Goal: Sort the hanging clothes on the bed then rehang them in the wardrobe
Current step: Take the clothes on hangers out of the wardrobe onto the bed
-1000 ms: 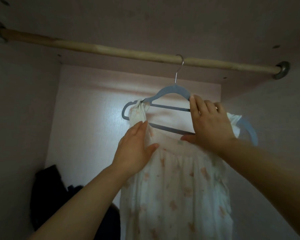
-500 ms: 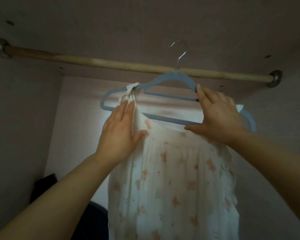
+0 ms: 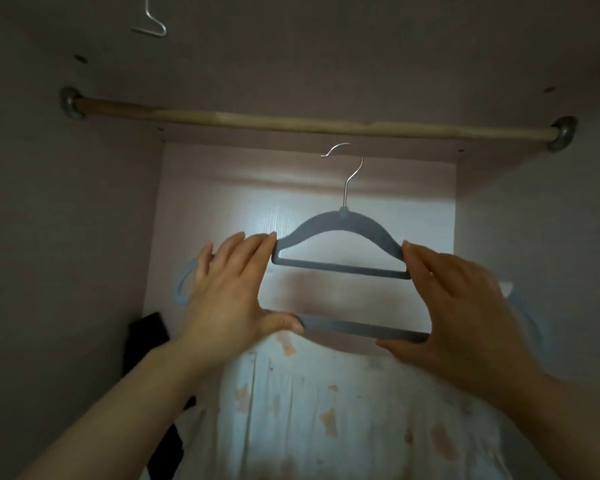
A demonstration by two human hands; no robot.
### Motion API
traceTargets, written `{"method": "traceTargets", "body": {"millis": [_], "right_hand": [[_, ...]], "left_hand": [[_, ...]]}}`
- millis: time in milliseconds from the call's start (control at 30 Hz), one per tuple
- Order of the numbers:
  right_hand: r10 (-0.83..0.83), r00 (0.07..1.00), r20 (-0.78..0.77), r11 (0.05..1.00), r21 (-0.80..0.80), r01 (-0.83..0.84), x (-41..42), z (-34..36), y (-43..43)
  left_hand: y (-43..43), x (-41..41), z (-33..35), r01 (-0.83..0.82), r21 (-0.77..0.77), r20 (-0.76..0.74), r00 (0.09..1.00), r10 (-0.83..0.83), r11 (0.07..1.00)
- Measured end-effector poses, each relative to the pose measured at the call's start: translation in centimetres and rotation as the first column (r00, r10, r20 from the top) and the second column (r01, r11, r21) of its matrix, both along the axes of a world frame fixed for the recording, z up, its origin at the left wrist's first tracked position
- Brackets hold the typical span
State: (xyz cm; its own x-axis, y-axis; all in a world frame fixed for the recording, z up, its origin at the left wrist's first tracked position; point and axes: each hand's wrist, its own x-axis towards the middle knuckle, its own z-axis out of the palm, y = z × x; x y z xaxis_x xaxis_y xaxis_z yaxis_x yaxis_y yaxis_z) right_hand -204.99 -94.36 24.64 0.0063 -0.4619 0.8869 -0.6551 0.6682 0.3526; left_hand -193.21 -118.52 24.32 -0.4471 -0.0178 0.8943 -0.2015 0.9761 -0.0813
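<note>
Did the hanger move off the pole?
Yes. The hanger hooked over the rod before; now it is lower, below the rod, held by left hand and right hand.

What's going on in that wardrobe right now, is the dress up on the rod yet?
Not yet. A person holds a grey hanger with both hands: the left hand grips its left end and the right hand its right end, thumbs under the lower bar. A pale floral dress hangs from it. The hanger's metal hook is below the wooden rod, not hooked over it. A dark garment shows low on the left.
</note>
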Motion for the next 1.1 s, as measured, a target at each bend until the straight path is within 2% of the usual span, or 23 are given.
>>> {"method": "traceTargets", "body": {"millis": [133,300,500,633,867,1100], "right_hand": [[-0.027,0.996,0.086,0.999,0.026,0.025,2.4,-3.9,1.4],[-0.143,0.972,0.187,0.989,0.065,0.133,8.2,-8.1,4.3],[-0.299,0.918,0.261,0.954,0.082,0.288,18.5,-13.0,8.7],[-0.417,0.858,0.299,0.908,0.087,0.410,26.5,-15.7,12.3],[-0.652,0.686,0.325,0.746,0.107,0.658,42.1,-18.0,20.2],[-0.828,0.436,0.353,0.509,0.146,0.848,59.6,-19.9,27.2]], "left_hand": [[0.6,1.3,-3.9,0.061,-0.018,0.072,0.996,-0.059,0.998],[2.7,3.5,-8.6,0.166,0.041,0.181,0.969,-0.171,0.985],[6.4,8.3,-13.2,0.347,0.085,0.205,0.911,-0.357,0.934],[10.2,12.6,-15.5,0.483,0.073,0.242,0.840,-0.485,0.873],[19.5,21.3,-17.8,0.724,0.069,0.217,0.661,-0.719,0.686],[29.6,32.5,-19.6,0.876,0.061,0.238,0.453,-0.859,0.478]]}}
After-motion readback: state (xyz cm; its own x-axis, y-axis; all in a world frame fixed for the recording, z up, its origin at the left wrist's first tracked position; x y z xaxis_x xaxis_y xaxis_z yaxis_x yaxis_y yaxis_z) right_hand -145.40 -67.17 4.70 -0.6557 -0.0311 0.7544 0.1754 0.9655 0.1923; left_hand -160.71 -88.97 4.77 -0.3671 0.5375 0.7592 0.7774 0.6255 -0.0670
